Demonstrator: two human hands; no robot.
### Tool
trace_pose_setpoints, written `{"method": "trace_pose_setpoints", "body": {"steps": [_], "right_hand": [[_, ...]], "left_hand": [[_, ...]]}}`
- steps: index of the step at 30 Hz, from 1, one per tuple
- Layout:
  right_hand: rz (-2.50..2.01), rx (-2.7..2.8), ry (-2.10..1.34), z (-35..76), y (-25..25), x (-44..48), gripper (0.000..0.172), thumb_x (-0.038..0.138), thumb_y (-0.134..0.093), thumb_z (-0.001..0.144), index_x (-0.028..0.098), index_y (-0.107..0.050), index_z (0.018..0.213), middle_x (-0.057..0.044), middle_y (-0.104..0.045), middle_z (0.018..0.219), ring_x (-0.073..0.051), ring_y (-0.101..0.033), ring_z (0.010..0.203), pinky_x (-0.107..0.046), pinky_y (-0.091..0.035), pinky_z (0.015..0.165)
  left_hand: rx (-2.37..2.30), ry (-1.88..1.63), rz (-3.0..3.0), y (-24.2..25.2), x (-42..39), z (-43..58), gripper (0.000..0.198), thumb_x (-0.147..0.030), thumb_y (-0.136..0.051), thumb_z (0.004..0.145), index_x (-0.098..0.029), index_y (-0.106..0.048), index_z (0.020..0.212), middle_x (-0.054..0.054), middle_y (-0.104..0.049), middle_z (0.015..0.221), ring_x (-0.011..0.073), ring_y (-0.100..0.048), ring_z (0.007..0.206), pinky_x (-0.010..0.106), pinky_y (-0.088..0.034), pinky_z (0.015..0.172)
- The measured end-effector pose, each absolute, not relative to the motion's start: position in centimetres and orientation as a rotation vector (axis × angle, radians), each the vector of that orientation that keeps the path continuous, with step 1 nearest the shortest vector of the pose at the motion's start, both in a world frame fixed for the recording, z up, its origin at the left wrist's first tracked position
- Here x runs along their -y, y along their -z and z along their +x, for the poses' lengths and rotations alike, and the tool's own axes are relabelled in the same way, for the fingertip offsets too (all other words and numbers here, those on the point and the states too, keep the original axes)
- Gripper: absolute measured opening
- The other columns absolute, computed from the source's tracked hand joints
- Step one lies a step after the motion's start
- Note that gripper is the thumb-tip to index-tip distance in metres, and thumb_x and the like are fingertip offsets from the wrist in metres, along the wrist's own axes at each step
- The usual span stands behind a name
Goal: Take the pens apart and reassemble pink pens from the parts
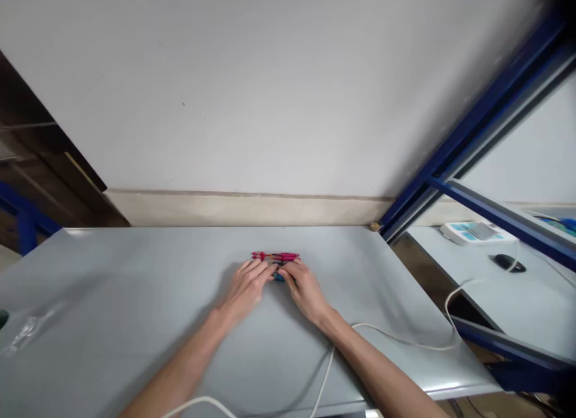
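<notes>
Several slim pink-red pens [288,256] lie side by side across the grey table, just beyond my fingertips. Nearer to me, darker and blue pens [278,276] show in the small gap between my hands. My left hand [249,281] has its fingers curled down over the left end of this group. From the other side, my right hand [303,286] grips the right end, its thumb on the near side. The fingers hide most of the blue pens, so I cannot tell how many there are.
A white cable [405,343] runs over the table's right side and past my right forearm. Crumpled clear plastic [29,331] lies at the left. Beyond a blue metal frame [454,148], another table holds a black mouse [508,262] and a white keypad device [477,232].
</notes>
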State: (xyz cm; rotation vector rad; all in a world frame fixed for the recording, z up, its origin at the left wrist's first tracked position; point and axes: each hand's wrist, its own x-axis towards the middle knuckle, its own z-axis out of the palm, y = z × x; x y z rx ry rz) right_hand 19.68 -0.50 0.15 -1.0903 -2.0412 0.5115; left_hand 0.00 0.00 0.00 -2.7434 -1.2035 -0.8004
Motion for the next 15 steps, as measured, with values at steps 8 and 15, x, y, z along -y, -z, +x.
{"method": "trace_pose_setpoints", "body": {"steps": [8,15], "right_hand": [[-1.078,2.072,-0.478,19.3,0.0,0.6,0.025,0.030,-0.047,0.106,0.020,-0.068,0.095,-0.007,-0.069,0.090,-0.023,-0.058,0.087,-0.038,-0.045,0.083],[-1.087,2.122,-0.362,19.8,0.0,0.5,0.018,0.026,-0.051,0.104,0.021,-0.068,0.107,-0.007,-0.070,0.095,-0.024,-0.056,0.093,-0.038,-0.045,0.085]], "left_hand": [[1.309,0.810,-2.705,0.5,0.4,0.5,0.024,0.000,-0.048,0.093,-0.019,-0.063,0.093,0.003,-0.069,0.089,0.0204,-0.064,0.086,0.034,-0.043,0.075],[1.448,0.772,-2.672,0.3,0.9,1.1,0.023,-0.001,-0.048,0.092,-0.020,-0.059,0.085,0.002,-0.069,0.083,0.0190,-0.066,0.079,0.032,-0.041,0.070]]}}
